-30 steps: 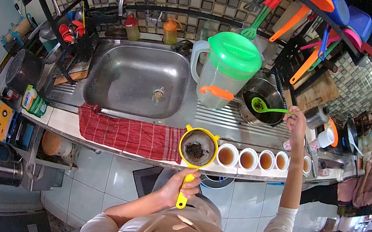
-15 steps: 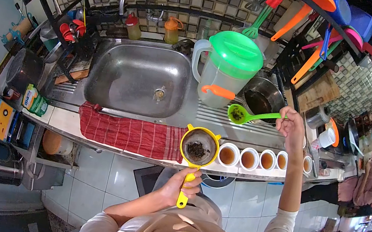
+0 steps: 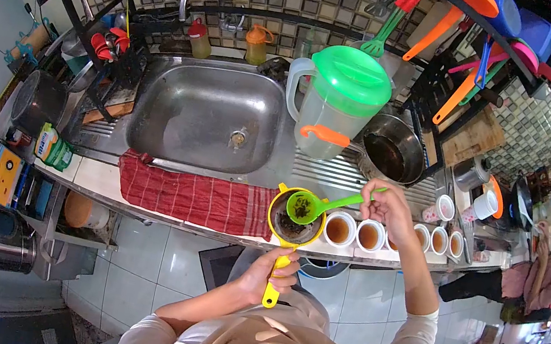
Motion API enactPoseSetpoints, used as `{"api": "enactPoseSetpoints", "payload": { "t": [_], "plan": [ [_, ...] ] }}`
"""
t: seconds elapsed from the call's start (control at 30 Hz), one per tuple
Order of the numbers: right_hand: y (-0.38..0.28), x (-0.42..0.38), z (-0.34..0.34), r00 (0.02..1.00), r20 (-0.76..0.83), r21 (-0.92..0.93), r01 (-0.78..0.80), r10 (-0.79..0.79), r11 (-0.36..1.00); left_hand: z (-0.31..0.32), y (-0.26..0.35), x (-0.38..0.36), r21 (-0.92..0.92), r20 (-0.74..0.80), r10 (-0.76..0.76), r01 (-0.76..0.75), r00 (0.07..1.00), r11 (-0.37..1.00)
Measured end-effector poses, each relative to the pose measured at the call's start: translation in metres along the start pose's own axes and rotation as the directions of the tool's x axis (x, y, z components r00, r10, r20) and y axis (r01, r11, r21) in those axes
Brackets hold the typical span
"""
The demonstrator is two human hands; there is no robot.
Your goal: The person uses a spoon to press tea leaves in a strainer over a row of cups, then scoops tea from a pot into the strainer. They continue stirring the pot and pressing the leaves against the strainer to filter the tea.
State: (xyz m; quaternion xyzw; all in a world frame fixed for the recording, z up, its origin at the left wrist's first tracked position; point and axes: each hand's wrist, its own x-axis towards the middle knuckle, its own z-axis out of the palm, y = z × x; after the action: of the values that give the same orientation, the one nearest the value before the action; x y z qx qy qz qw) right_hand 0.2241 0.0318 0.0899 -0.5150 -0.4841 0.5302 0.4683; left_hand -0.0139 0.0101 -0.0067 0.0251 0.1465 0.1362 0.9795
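My left hand point(image 3: 271, 275) is wrapped round the handle of a yellow strainer point(image 3: 276, 227), which holds dark leaves at the counter edge. My right hand point(image 3: 387, 209) grips the handle of a green ladle point(image 3: 301, 207). The ladle's bowl, with dark bits in it, is over the strainer's basket. Several white cups of brown liquid point(image 3: 338, 229) stand in a row to the right of the strainer, partly hidden by my right hand. Behind them is a metal pot point(image 3: 391, 150) with dark liquid inside.
A large pitcher with a green lid point(image 3: 343, 99) stands beside the pot, right of the steel sink point(image 3: 206, 117). A red checked cloth point(image 3: 195, 196) lies along the counter edge. More cups point(image 3: 439, 209) stand at the right. Another person point(image 3: 536, 280) is at the far right.
My right hand has moved left and down, bringing the green ladle from near the pot to over the strainer. My left hand and the strainer are nearly unchanged.
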Motion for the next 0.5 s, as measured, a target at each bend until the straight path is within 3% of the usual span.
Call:
{"api": "enactPoseSetpoints", "payload": {
  "t": [0.07,0.13,0.37,0.43,0.5],
  "plan": [
    [-0.003,-0.002,0.002,0.999,0.02,-0.041,-0.04,0.041,0.998,0.0,0.0,0.0,-0.001,0.01,-0.006,0.006,1.0,1.0],
    [-0.001,-0.004,0.004,0.996,0.089,-0.086,0.037,-0.029,0.996,0.001,0.0,0.0,0.005,0.006,0.004,-0.004,1.0,1.0],
    [-0.008,-0.014,0.013,0.984,0.175,-0.206,0.066,-0.03,0.976,0.0,0.001,-0.001,0.013,0.004,0.0,0.0,1.0,1.0],
    [-0.012,-0.017,0.018,0.962,0.257,-0.358,0.188,-0.097,0.914,-0.001,0.001,-0.001,0.012,0.015,0.0,0.0,1.0,1.0],
    [-0.022,-0.021,0.022,0.955,0.285,-0.416,0.202,-0.084,0.886,-0.001,0.0,-0.001,0.004,0.018,0.0,0.0,1.0,1.0]
  ]
}}
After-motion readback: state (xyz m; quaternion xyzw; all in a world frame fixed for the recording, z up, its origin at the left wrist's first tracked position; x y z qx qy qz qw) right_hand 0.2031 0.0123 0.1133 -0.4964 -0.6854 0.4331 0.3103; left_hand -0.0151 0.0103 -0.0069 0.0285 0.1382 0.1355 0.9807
